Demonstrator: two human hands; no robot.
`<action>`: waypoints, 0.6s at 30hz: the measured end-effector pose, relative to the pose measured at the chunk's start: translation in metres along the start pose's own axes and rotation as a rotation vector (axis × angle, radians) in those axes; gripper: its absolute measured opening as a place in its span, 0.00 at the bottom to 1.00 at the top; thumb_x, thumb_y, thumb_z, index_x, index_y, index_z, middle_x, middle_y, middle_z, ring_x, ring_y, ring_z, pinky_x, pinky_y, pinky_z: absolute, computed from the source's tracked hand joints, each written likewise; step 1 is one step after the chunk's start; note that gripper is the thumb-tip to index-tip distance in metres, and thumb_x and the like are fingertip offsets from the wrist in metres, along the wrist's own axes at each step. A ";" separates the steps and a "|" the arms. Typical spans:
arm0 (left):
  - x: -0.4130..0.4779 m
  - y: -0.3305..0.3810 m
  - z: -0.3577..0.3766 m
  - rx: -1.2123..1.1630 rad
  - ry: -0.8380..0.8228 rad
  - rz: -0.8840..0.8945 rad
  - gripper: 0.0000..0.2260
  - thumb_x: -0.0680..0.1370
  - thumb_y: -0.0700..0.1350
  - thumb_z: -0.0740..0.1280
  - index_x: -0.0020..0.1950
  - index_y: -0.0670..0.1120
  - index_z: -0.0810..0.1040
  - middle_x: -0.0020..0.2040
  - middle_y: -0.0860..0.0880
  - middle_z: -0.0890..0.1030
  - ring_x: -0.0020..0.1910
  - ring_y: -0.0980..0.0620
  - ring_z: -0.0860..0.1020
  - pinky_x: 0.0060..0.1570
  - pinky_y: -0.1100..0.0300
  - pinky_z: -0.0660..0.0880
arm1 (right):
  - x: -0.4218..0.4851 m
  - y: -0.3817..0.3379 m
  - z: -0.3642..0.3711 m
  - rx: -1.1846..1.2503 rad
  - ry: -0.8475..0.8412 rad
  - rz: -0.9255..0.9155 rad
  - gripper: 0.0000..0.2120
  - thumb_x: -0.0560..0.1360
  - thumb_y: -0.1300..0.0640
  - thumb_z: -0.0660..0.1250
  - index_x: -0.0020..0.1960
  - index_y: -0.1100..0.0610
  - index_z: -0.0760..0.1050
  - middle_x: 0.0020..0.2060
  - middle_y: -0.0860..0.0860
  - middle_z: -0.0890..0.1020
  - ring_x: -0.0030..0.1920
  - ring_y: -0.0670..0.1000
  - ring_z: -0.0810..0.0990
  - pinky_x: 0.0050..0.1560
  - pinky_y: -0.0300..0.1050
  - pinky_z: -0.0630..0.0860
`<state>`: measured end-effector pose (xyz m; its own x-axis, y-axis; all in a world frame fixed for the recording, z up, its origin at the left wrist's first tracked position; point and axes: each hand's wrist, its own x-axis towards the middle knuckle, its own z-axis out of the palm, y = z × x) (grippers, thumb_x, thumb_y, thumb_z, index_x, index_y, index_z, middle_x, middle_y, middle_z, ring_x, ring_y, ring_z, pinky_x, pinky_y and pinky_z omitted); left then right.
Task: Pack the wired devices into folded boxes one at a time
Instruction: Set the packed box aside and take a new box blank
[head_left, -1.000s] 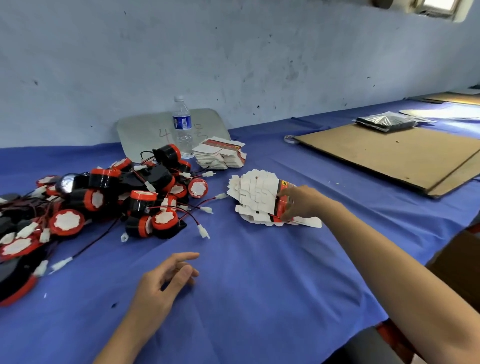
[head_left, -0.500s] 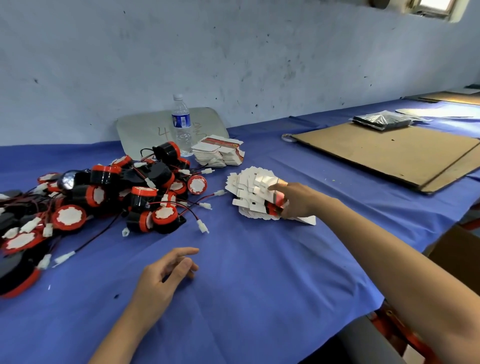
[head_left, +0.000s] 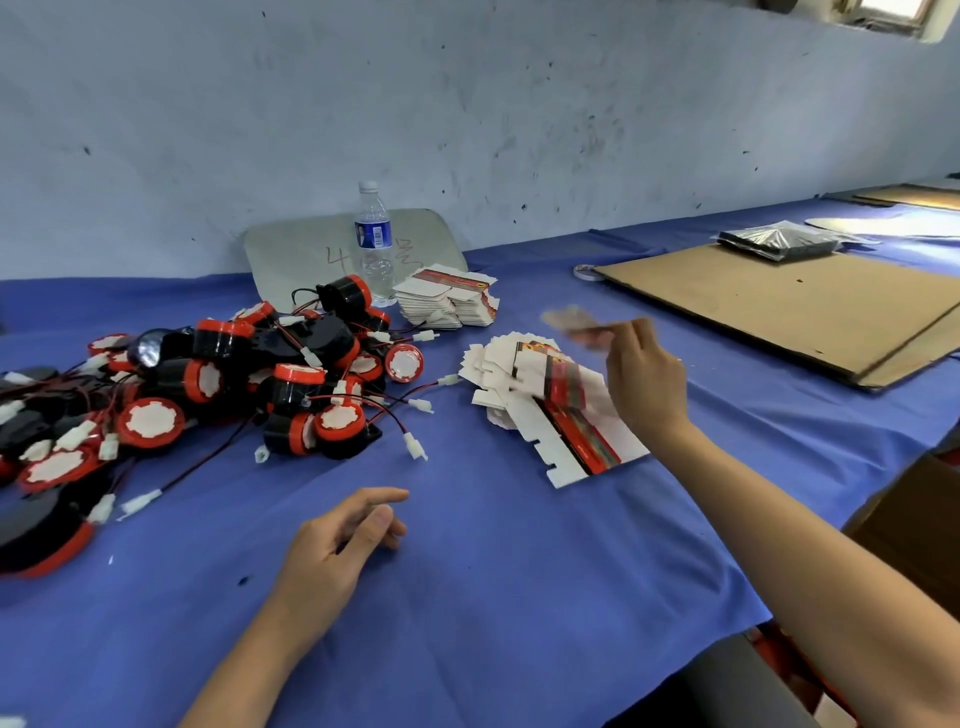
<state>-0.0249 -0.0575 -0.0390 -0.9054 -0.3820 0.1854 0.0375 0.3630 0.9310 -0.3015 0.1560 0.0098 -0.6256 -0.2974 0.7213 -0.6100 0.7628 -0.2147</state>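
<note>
A heap of black-and-red round wired devices (head_left: 291, 379) with white plug ends lies at the left on the blue cloth. A fanned pile of flat white-and-red box blanks (head_left: 550, 405) lies mid-table. My right hand (head_left: 644, 379) is raised just above that pile and pinches one flat box blank (head_left: 571, 325), which is blurred. My left hand (head_left: 337, 545) rests on the cloth in front of the devices, fingers loosely curled, holding nothing.
A second stack of box blanks (head_left: 447, 304) sits behind, beside a water bottle (head_left: 374, 244) and a grey plate (head_left: 311, 254) leaning on the wall. A large cardboard sheet (head_left: 810, 306) with a black packet (head_left: 779, 241) lies at the right. The table edge runs along the lower right.
My right hand, which lay on the fanned pile, has lifted with one box blank and the pile has spread toward me. My left hand has stayed put.
</note>
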 end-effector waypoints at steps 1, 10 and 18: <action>0.000 0.000 0.000 0.006 0.005 0.003 0.15 0.74 0.55 0.60 0.55 0.53 0.81 0.44 0.50 0.83 0.43 0.53 0.82 0.52 0.56 0.76 | -0.002 -0.006 -0.002 0.053 0.114 0.012 0.08 0.75 0.71 0.62 0.53 0.68 0.76 0.48 0.65 0.77 0.29 0.65 0.74 0.28 0.46 0.62; 0.010 0.000 0.000 -0.138 0.307 0.074 0.36 0.74 0.58 0.70 0.72 0.72 0.49 0.66 0.65 0.71 0.61 0.63 0.75 0.58 0.59 0.73 | -0.023 -0.130 -0.011 0.909 0.184 0.132 0.13 0.76 0.62 0.58 0.57 0.48 0.69 0.36 0.45 0.80 0.35 0.48 0.77 0.35 0.45 0.71; 0.013 0.001 -0.011 -0.299 0.482 0.158 0.40 0.74 0.58 0.67 0.79 0.57 0.49 0.67 0.68 0.71 0.67 0.64 0.70 0.60 0.65 0.70 | -0.082 -0.197 0.021 1.311 -0.351 0.205 0.22 0.78 0.54 0.62 0.71 0.48 0.66 0.53 0.43 0.82 0.53 0.44 0.81 0.57 0.45 0.77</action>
<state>-0.0322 -0.0716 -0.0322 -0.5873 -0.7117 0.3855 0.3372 0.2178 0.9159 -0.1398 0.0179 -0.0210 -0.7289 -0.5242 0.4403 -0.3784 -0.2276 -0.8973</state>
